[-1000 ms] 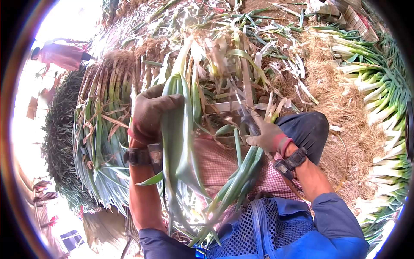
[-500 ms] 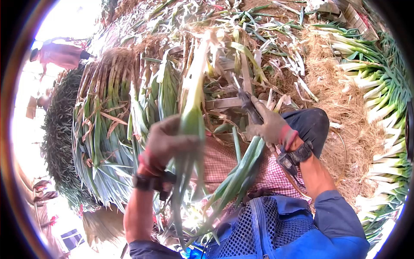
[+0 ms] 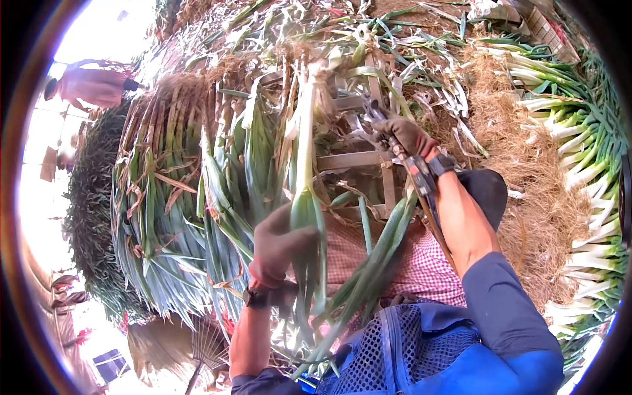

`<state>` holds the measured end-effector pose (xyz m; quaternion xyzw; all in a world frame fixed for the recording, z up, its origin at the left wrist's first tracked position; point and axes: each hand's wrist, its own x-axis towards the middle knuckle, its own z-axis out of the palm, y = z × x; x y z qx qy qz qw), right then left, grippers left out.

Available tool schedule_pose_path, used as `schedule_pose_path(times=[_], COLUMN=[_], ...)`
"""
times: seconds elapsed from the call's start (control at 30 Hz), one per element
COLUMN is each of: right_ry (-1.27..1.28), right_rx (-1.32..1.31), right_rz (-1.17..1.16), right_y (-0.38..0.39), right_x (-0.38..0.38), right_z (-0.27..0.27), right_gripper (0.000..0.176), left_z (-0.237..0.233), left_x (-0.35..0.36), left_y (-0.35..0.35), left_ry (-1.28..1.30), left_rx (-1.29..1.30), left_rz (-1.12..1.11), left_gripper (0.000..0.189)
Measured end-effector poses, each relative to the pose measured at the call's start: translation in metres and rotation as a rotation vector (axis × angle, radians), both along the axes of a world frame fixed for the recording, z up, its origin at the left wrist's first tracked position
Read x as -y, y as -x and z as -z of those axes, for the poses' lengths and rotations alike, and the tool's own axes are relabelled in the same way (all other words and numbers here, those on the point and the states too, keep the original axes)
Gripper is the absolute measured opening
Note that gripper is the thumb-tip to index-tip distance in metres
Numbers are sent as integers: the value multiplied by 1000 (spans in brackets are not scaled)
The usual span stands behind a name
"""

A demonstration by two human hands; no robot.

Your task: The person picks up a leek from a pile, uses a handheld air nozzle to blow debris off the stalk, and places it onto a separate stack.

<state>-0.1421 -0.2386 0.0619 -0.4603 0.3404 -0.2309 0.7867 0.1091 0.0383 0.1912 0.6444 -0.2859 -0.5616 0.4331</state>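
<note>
My left hand point(image 3: 280, 247), in a brown glove and slightly blurred, is closed around a long green onion point(image 3: 304, 145) near where its leaves begin. The onion stands with its pale shank and roots pointing away from me. Its leaves hang toward my lap. Right of the roots, my gloved right hand point(image 3: 408, 137) grips a dark blow gun point(image 3: 375, 110) with a narrow nozzle. A thin hose point(image 3: 434, 227) runs from it down along my forearm. Loose green leaves point(image 3: 368, 263) lie across the checked cloth point(image 3: 434, 266) over my lap.
Ahead stands a slatted wooden frame point(image 3: 345, 160). A thick stack of untrimmed green onions point(image 3: 164, 145) fills the left. Cleaned onions point(image 3: 582, 155) form a row at right, beside matted root scraps point(image 3: 526, 151). Peeled leaves litter the far ground. Another person point(image 3: 95, 84) is at far left.
My left hand has moved down and right, bringing the onion more upright. My right hand has moved up with the blow gun, its wrist turning and its nozzle nearer the roots.
</note>
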Motion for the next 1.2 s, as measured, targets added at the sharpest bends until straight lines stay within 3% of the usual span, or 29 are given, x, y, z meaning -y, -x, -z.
schedule_pose_path(times=[0.07, 0.13, 0.2, 0.27, 0.3, 0.33, 0.4, 0.47, 0.5, 0.53, 0.63, 0.8, 0.87, 0.9, 0.93, 1.03, 1.13, 1.2], right_ry=[-119, -215, -108, -232, -394, -251, -207, 137, 444, 283, 417, 473, 331, 589, 589, 508, 557, 574], right_rx=[-49, 10, -7, 22, 214, -48, 41, -323, -321, -394, -638, -531, -710, -600, -598, -911, -871, -861], right_rz=[-24, 42, -102, -145, -265, -279, -473, -599, -559, -486, -250, -299, -451, -360, -360, -347, -372, -364], right_y=[-16, -40, -48, -58, -54, -54, -50, -25, -16, 0, 28, 59, 60, 67, 64, 44, 32, 20], right_x=[18, 27, 33, 28, 25, 13, -10, -46, -47, -56, -81, -127, -133, -147, -148, -143, -142, -139], right_z=[11, 36, 42, 42, 41, 22, 74, 27, 40, -3, -23, -51, -81, -34, -40, -54, -55, -55], right_gripper=[29, 30, 31, 28, 28, 30, 37, 58, 77, 84, 88, 101, 105, 108, 108, 105, 104, 102], left_z=[-7, -15, -22, -24, -20, -17, -10, 6, 12, 18, 50, 74, 94, 97, 99, 90, 85, 92], left_x=[2, 6, 9, 9, 8, 7, 8, 9, 11, 14, 16, 10, -8, -17, -25, -40, -49, -55], left_y=[-2, -1, 1, 1, -1, -3, -5, -9, -9, -8, -6, 20, 26, 31, 36, 49, 61, 64], left_ry=[1, 75, 70, 55, 73, 69, 71, 47, 19, -5, -62, -141, -170, -180, -186, -170, -173, -182], left_rx=[19, -13, -34, -71, -71, -70, -65, -59, 9, 77, 64, 152, 120, 95, 70, 218, 199, 324], left_rz=[-6, -25, -50, -69, -60, -64, -35, -28, 0, 29, 113, 309, 322, 329, 337, 386, 361, 427], left_gripper=[55, 57, 59, 58, 58, 58, 58, 55, 53, 51, 48, 49, 53, 54, 55, 52, 50, 51])
